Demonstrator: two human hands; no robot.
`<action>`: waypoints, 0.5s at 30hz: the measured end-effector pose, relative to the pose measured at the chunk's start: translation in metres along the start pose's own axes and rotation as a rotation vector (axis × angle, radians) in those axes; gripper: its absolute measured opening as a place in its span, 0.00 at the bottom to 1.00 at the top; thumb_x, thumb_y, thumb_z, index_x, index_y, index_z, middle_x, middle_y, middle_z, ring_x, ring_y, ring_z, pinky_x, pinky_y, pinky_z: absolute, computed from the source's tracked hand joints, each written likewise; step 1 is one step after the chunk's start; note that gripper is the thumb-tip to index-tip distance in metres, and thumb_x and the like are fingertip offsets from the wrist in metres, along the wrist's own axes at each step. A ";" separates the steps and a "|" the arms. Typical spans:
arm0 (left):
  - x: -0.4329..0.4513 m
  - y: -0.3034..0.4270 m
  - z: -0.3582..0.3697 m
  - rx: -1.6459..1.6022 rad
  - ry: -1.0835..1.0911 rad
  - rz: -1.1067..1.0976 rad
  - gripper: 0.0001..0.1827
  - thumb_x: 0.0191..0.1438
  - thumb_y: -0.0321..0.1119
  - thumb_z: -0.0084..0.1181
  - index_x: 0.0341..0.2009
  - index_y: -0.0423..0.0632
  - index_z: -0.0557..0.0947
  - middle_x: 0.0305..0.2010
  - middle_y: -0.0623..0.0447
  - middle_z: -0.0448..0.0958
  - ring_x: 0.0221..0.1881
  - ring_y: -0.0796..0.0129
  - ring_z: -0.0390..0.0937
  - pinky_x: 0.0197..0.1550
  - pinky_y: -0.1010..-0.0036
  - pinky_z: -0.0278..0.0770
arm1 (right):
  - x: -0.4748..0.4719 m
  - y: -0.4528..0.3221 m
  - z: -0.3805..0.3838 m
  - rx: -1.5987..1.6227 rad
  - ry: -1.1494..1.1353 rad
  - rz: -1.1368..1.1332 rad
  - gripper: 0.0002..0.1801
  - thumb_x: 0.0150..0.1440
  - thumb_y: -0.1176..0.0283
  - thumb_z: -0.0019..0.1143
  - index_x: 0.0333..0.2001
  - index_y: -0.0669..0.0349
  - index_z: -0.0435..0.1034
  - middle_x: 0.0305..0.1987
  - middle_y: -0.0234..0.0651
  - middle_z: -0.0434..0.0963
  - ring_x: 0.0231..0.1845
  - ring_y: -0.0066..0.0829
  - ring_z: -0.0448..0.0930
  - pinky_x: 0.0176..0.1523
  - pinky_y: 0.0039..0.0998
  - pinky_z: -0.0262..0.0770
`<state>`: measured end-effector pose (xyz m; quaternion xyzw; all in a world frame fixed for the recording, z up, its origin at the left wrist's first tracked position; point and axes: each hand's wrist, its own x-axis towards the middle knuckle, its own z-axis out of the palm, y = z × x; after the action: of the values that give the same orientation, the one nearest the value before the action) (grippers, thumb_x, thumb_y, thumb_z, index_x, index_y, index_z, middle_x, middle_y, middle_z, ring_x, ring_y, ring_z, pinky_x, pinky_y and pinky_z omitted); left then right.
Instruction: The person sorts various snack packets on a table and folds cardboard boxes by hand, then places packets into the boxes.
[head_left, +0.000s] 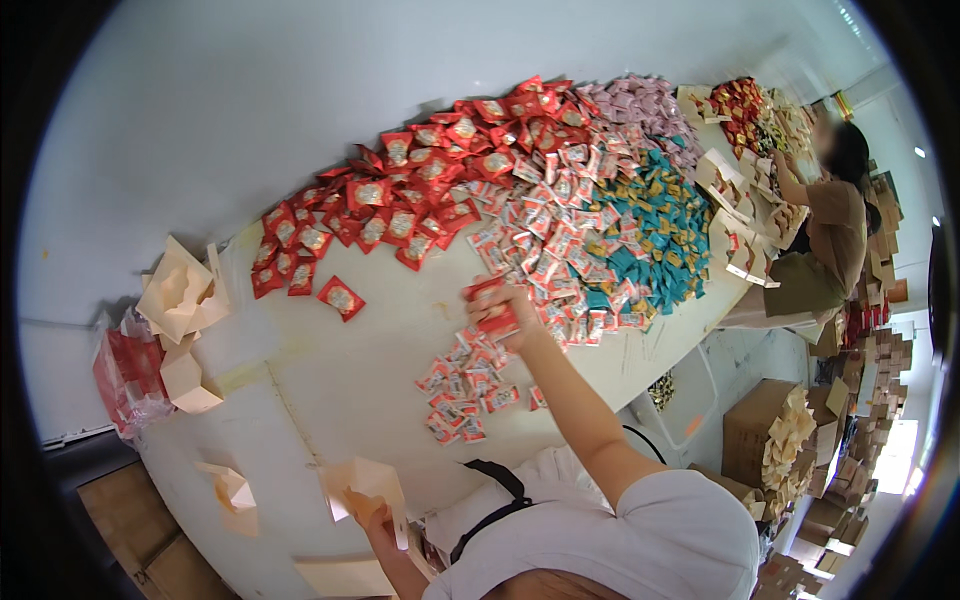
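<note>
My right hand (506, 311) is closed around a red packet (495, 306), above the edge of a pile of small red-and-white packets (551, 240). Near the lower edge, my left hand (381, 525) grips a cream paper box (367, 484) that stands open. Between the hands lies a smaller group of red-and-white packets (469, 375). Large red packets (401, 225) are heaped along the wall, with a single red packet (341, 298) apart from them. Teal-and-gold packets (656, 232) and pink packets (637, 105) lie farther to the right.
Open cream boxes (184, 296) stand at the table's left end beside a plastic bag (131, 371); another box (232, 491) is nearer. A co-worker (832, 217) stands at the right behind several open boxes. Cardboard cartons (757, 424) and a white bin (694, 397) are beyond the table edge.
</note>
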<state>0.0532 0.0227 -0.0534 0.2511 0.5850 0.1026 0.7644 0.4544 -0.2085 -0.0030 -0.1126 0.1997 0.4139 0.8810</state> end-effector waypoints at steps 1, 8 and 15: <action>-0.001 -0.010 -0.002 -0.002 -0.017 -0.024 0.05 0.43 0.27 0.47 0.29 0.45 0.70 0.20 0.55 0.69 0.18 0.72 0.69 0.17 0.80 0.69 | -0.022 -0.021 0.002 0.020 0.035 -0.029 0.15 0.40 0.84 0.44 0.34 0.57 0.64 0.37 0.42 0.70 0.24 0.27 0.69 0.30 0.27 0.72; -0.059 -0.042 0.082 -0.178 -0.138 -0.215 0.05 0.43 0.26 0.46 0.29 0.45 0.71 0.22 0.55 0.70 0.18 0.73 0.69 0.17 0.81 0.70 | -0.090 -0.102 -0.013 0.143 -0.001 -0.327 0.19 0.43 0.80 0.48 0.43 0.59 0.65 0.39 0.42 0.70 0.36 0.34 0.73 0.45 0.42 0.73; -0.103 -0.099 0.157 -0.018 -0.153 -0.083 0.08 0.44 0.27 0.45 0.32 0.45 0.71 0.27 0.52 0.73 0.23 0.69 0.73 0.19 0.77 0.75 | -0.147 -0.194 -0.065 -0.657 0.603 -0.669 0.13 0.41 0.80 0.54 0.31 0.58 0.62 0.18 0.30 0.65 0.21 0.25 0.70 0.26 0.31 0.67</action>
<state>0.1578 -0.1500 0.0129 0.2269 0.5336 0.0567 0.8127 0.5024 -0.4558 0.0105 -0.5521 0.2568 0.1016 0.7867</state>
